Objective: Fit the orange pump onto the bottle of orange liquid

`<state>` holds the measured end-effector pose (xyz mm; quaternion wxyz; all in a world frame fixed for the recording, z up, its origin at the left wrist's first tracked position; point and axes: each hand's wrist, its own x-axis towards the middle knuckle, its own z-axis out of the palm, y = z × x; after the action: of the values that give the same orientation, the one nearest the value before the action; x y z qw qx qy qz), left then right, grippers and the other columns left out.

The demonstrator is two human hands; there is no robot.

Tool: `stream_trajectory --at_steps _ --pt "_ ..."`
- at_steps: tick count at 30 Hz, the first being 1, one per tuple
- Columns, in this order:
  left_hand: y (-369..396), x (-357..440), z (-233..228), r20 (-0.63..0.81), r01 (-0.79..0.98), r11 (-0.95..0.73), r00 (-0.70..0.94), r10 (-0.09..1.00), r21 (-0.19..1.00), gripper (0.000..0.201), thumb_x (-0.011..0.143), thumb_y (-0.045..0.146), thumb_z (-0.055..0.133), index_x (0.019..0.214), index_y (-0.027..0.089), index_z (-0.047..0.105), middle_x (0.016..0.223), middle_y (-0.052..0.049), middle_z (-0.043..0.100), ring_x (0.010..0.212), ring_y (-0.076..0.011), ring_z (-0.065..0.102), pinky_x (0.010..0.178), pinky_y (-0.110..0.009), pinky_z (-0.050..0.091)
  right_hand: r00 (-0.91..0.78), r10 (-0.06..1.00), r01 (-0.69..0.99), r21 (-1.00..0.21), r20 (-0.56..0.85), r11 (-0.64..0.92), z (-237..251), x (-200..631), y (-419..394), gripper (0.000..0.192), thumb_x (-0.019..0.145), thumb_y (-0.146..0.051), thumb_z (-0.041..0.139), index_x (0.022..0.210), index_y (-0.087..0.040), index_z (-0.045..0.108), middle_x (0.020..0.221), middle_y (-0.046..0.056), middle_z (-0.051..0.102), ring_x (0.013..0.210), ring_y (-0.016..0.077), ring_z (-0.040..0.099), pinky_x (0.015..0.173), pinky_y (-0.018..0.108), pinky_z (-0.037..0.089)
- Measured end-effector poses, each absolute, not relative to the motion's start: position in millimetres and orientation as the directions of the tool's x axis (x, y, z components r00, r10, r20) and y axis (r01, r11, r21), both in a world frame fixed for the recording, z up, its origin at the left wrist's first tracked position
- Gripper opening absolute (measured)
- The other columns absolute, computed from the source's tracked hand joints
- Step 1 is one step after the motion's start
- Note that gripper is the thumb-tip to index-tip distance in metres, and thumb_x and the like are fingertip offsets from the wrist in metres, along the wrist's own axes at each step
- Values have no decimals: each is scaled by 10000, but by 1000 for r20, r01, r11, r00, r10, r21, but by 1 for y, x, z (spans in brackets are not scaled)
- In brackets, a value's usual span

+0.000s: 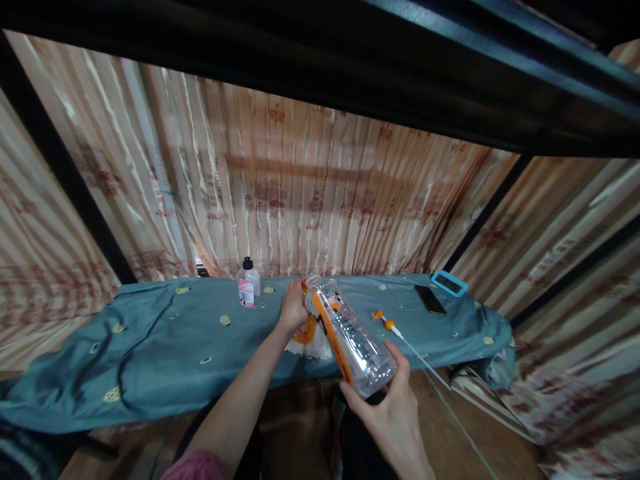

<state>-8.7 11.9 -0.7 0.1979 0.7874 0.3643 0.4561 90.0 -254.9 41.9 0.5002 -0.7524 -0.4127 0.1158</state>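
Observation:
My right hand [395, 407] is closed around the base of a clear plastic bottle [360, 340] with an orange label strip. The bottle is tilted, its open mouth pointing up and left. Beside that mouth is my left hand [294, 308], fingers curled and partly hidden, so what they grip is unclear. Below the left hand shows a curved, translucent orange piece [303, 333], over a white lacy cloth [320, 347]. To the right of the bottle lies a pump head [387, 323], orange and white, with a long thin tube [425, 363].
A small clear bottle [249, 287] with a black cap and pink label stands on the teal patterned cloth [195, 333]. A phone [430, 299] and a blue-framed digital clock [449, 283] lie at the right. Curtains [320, 187] hang behind; a dark frame [300, 87] crosses overhead.

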Motion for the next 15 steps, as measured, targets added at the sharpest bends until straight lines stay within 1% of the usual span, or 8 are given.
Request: stream_trajectory --at_steps 3,5,8,11,15 --pt "13 -6 -5 582 407 -651 296 758 641 345 821 264 616 1144 154 563 1110 -142 595 1080 -304 560 977 -474 461 630 737 557 -803 244 -210 40 91 -256 994 642 -600 767 1428 -222 290 1262 165 639 1090 345 672 900 488 549" --pt "12 -5 -6 596 409 -655 281 753 635 340 827 258 603 1150 160 560 1106 -135 598 1067 -297 560 975 -470 467 644 720 570 -791 260 -224 42 89 -256 982 647 -606 750 1423 -201 304 1279 188 630 1108 360 666 899 493 549" --pt "10 -3 -5 612 406 -660 260 747 632 293 841 279 597 1114 175 574 1074 -119 613 1035 -287 571 948 -460 485 691 669 546 -805 274 -233 50 80 -256 932 664 -608 695 1410 -172 345 1292 204 618 1129 380 652 920 506 531" --pt "8 -2 -1 631 396 -673 253 734 624 240 836 302 613 1049 192 598 1032 -110 637 988 -289 583 916 -460 496 733 639 494 -830 235 -261 57 73 -255 937 630 -608 690 1390 -157 377 1250 203 639 1083 394 670 896 512 533" --pt "7 -1 3 632 391 -674 250 733 627 186 840 303 604 996 202 612 999 -111 650 953 -293 590 879 -462 502 770 603 462 -835 210 -298 57 71 -253 922 591 -596 688 1368 -186 406 1251 187 642 1016 411 691 836 537 547"
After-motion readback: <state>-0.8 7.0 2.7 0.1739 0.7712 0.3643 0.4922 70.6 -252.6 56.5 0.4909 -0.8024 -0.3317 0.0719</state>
